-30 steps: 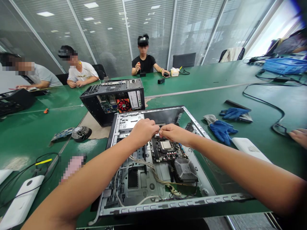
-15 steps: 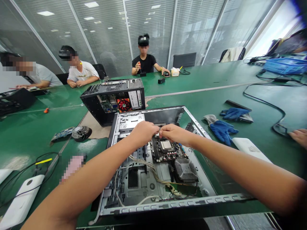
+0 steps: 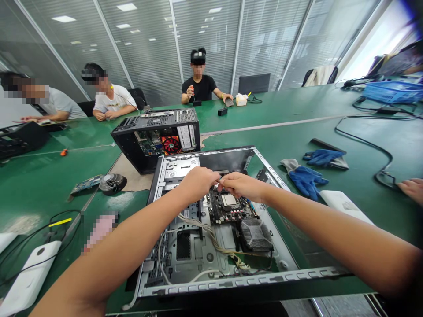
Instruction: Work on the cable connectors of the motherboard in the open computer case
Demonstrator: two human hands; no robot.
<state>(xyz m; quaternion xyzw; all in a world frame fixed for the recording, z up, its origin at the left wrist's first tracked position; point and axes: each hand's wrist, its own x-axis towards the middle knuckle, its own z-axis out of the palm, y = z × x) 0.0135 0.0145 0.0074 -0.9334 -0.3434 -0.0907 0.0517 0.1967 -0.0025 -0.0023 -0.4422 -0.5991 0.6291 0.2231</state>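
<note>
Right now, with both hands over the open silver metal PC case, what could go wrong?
1. The bare left hand and bare right hand are close together above the dark rectangular motherboard; anything small between them, too hidden to identify, could drop onto it.
2. The square silver processor sits uncovered; a slipping finger might smudge or scratch it.
3. Beige cables run near the grey finned heatsink; a snag might shift it.
</note>
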